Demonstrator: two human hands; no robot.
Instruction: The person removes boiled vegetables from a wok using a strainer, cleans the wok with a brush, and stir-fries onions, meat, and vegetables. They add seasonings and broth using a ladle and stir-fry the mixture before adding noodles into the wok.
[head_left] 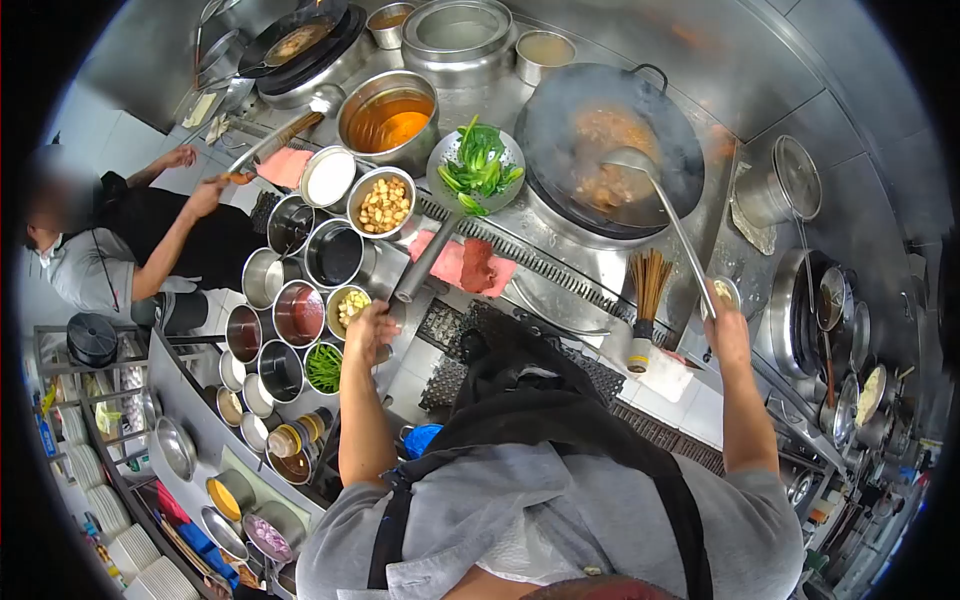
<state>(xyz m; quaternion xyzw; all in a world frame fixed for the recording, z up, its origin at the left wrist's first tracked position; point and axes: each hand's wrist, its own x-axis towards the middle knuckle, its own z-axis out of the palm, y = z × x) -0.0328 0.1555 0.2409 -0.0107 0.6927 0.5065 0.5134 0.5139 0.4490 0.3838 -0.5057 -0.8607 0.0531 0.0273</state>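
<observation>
My right hand point(728, 330) is closed round the handle of a long metal ladle point(670, 205), whose bowl rests in the steaming wok point(545, 150) over reddish-brown food. My left hand point(372, 330) is at the pot of chopped pale pieces point(347, 306), its fingers curled; what they hold, if anything, is too small to make out. Up and to the right of that hand, a perforated strainer point(430, 172) with green leafy vegetables point(481, 165) lies with its handle point(425, 262) over a pink cloth point(470, 266).
Metal pots of sauces point(299, 312) and green beans point(325, 368) stand at the left. A bamboo brush point(648, 300) stands front right of the wok. A co-worker point(150, 240) works at the far left beside another wok point(300, 45). More pans point(800, 310) are at the right.
</observation>
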